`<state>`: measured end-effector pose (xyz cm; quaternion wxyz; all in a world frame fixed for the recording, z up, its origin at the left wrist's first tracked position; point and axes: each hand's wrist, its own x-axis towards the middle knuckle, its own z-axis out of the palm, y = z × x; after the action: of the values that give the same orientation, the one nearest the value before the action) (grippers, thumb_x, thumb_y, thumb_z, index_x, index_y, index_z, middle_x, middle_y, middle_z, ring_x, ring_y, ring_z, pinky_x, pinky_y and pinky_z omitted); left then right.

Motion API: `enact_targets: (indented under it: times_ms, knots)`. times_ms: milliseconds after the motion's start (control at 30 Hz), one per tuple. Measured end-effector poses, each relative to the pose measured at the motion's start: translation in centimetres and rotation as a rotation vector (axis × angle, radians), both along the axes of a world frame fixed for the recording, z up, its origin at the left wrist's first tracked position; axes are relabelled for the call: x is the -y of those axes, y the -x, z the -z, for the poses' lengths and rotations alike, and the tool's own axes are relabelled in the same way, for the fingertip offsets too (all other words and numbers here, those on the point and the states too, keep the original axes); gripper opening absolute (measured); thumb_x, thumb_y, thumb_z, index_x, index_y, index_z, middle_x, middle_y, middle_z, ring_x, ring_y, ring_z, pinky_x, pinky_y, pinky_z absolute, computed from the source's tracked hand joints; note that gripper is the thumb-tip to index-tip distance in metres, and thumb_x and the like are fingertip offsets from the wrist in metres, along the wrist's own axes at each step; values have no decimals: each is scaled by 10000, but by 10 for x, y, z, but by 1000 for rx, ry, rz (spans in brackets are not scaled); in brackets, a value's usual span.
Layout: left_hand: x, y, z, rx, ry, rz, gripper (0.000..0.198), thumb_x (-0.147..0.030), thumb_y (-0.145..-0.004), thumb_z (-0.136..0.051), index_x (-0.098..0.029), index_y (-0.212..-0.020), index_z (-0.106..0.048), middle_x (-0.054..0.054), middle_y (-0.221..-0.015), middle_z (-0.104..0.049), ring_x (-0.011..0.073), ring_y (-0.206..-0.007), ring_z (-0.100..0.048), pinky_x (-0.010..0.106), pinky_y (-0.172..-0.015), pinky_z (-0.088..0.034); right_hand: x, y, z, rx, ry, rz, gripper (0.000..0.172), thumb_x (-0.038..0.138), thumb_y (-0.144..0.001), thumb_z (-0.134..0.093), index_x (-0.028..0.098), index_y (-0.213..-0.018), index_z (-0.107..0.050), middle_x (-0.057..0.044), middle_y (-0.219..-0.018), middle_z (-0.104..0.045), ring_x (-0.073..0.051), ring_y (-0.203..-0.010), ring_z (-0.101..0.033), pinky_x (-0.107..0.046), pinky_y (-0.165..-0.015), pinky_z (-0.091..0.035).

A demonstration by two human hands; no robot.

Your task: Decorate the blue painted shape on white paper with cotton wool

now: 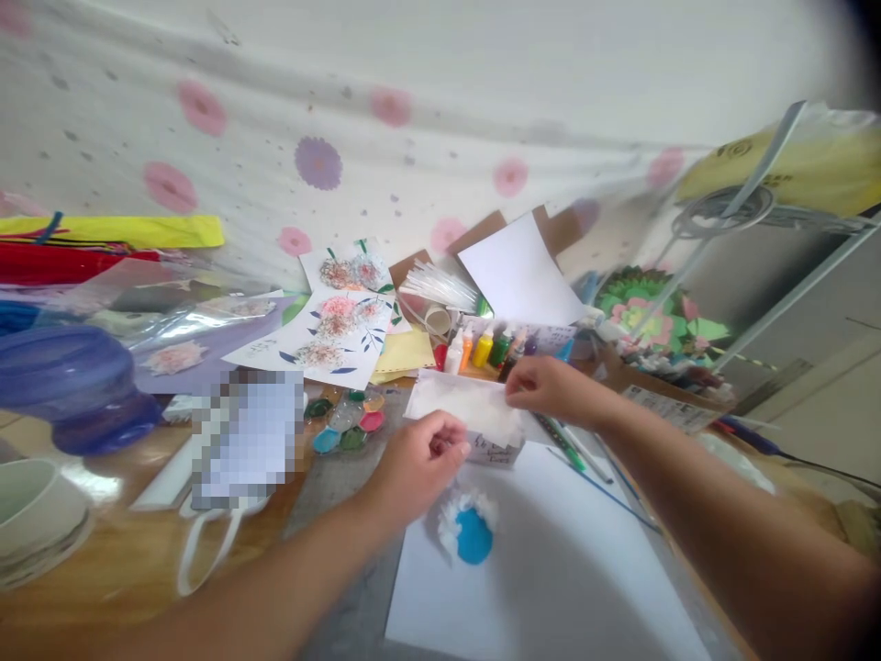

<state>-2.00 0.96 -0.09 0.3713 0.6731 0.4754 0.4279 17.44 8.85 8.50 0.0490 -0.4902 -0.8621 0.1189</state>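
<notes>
My left hand [423, 464] hovers above the white paper sheet, its fingers curled together; whatever sits between them is too small to make out. On the sheet below lies a blue round patch [474, 536] with white fluffy bits [451, 521] around part of its edge. My right hand [540, 386] is closed, fingertips pointing down at the right end of a small white box [499, 453] with handwriting on its side. White, tissue-like material [458, 399] lies on top of the box. The right fingertips' contents are hidden.
Paint bottles [484, 347] stand behind the box. A paint palette [351, 418], flower pictures [337, 335] and a blurred-out object with a white strap [206, 551] lie left. Pens [561, 445] lie right. A blue vessel [103, 404] and a pale bowl [38, 523] stand far left.
</notes>
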Motion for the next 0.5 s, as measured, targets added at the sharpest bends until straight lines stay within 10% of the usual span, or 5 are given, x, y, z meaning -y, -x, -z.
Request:
enact_targets:
  times_ms: [167, 500]
  knots:
    - [10, -6, -7, 154, 67, 175, 520, -370, -685, -656, -192, -1133, -460, 78, -1132, -528, 168, -926, -516, 284, -765, -435, 61, -11, 8, -352, 241, 20, 180, 335, -743, -548, 162, -708, -586, 53, -559, -407, -75, -496, -368, -205, -433, -282]
    - [9, -8, -11, -76, 497, 254, 173, -342, -779, -539, -170, -761, -548, -34, -659, -538, 83, -578, -492, 196, -523, -391, 80, -37, 51, -795, 294, 91, 400, 438, -880, -336, 215, -816, -661, -25, -799, -582, -138, -738, -531, -256, -625, -419]
